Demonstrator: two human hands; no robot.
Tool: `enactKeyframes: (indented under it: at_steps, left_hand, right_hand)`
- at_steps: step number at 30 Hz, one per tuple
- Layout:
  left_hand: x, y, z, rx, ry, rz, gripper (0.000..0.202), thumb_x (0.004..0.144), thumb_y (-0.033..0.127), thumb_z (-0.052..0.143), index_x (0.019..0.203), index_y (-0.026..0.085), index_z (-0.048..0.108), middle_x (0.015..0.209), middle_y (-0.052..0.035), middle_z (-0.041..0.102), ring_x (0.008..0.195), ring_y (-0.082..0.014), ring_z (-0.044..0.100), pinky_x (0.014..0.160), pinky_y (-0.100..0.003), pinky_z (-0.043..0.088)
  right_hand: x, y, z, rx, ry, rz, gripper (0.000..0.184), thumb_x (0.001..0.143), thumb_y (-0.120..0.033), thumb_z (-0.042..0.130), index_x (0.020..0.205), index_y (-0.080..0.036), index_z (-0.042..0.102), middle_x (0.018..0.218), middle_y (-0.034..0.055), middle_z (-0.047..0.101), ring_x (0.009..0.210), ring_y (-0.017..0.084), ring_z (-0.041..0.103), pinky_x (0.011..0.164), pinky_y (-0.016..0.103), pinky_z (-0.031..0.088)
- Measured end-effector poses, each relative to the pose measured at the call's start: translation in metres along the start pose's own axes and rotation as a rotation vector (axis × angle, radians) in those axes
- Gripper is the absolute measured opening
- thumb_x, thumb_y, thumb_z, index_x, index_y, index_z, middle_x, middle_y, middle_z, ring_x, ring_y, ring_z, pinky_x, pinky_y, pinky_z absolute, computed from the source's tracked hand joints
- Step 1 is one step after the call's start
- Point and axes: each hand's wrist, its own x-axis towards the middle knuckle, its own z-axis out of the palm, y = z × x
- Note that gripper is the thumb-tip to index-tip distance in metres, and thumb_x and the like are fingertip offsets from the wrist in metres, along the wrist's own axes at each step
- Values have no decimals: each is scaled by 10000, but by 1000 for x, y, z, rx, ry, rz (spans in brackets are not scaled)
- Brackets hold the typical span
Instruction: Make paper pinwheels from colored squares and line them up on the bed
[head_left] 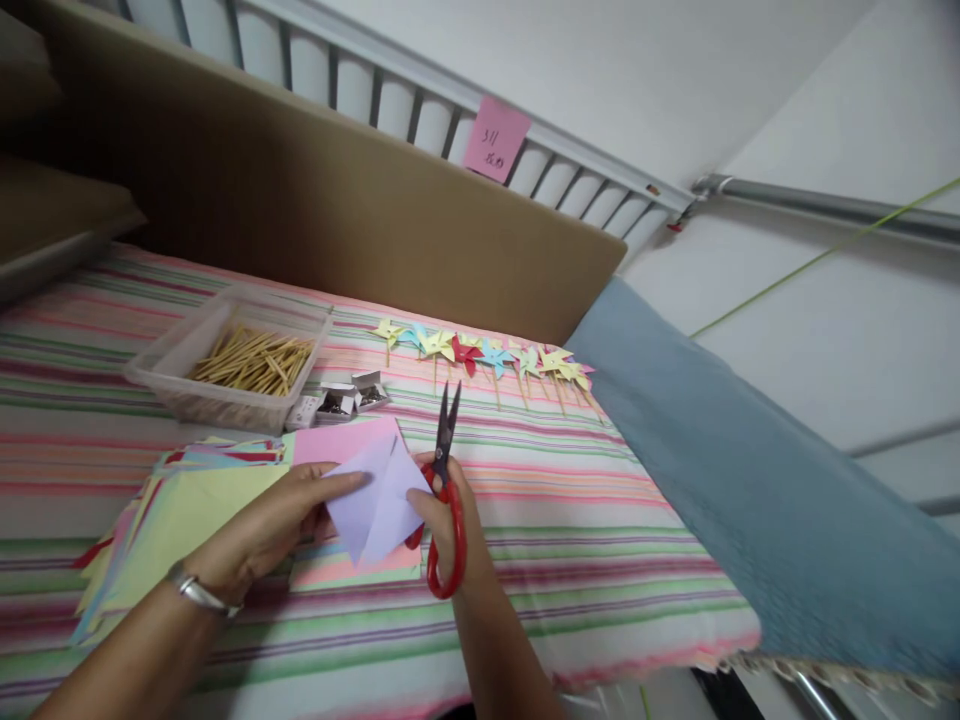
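Note:
A square of light purple paper point(364, 505), with slits or creases running in toward its middle, is held between both hands. My left hand point(289, 510) pinches its left side, thumb on top. My right hand point(450, 510) pinches the right edge while also gripping red-handled scissors point(445, 440). The scissor blades point away from me, slightly apart and off the paper. Under the hands lies a pile of coloured sheets with a pink sheet point(337, 440) showing. Left of it, a fanned stack of yellow and other coloured paper point(202, 510) rests on the striped cloth.
Beyond the paper stand a clear plastic box point(157, 370) of wooden sticks point(259, 360) and small boxes of metal pins point(337, 402). Several paper pinwheels point(495, 357) lie in a row farther back. A cardboard panel point(375, 220) borders the striped tablecloth point(570, 560); blue cloth point(712, 450) hangs at the right.

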Motion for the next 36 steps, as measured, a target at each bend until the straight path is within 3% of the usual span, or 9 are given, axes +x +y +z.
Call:
enactKeyframes:
  at_steps: [3,6,11,16,21,27,36]
  left_hand:
    - [3,-8,15,-244,77,61,216,671,333,745,822,180,721,827,-62,740,719,-200,666,674,-287,521]
    - [7,-19,28,-301,76,134,242,662,289,754,860,155,719,896,-86,746,865,-238,672,809,-319,509]
    - [9,-17,16,-228,177,204,348,632,267,766,947,135,701,894,-89,752,878,-279,677,829,-367,499]
    - [4,10,-17,-131,276,209,292,578,246,788,838,133,720,813,-77,757,783,-262,686,761,-335,506]
    - [-6,29,-38,-67,271,201,275,545,244,805,783,129,729,760,-74,752,750,-245,683,729,-310,503]
    - [-11,35,-44,-51,228,169,332,549,238,805,848,116,730,790,-89,754,742,-231,678,719,-298,501]
    - [-13,36,-48,-66,225,184,323,554,226,803,857,137,736,853,-88,755,743,-226,678,708,-290,504]
  right_hand:
    - [1,4,6,80,97,-84,282,744,-274,564,999,-211,462,735,-37,505,453,76,457,371,186,372]
    - [1,9,15,48,172,-94,315,744,-278,578,1028,-206,462,784,-17,532,523,93,494,430,199,427]
    - [1,11,22,-42,165,-69,289,747,-270,585,1010,-200,489,777,-20,520,571,96,500,483,202,434]
    - [-6,11,14,-126,-30,32,399,752,-391,621,1074,-172,535,687,-15,524,583,128,538,503,224,450]
    - [-23,3,10,-339,-317,145,329,760,-361,604,1025,-168,630,600,-41,460,474,78,414,430,191,340]
    - [-29,-3,7,-434,-365,189,325,734,-351,608,994,-164,668,563,-57,372,476,77,320,443,202,271]
    - [-31,-2,4,-539,-378,198,307,697,-347,640,946,-175,694,575,-50,411,523,97,336,502,221,295]
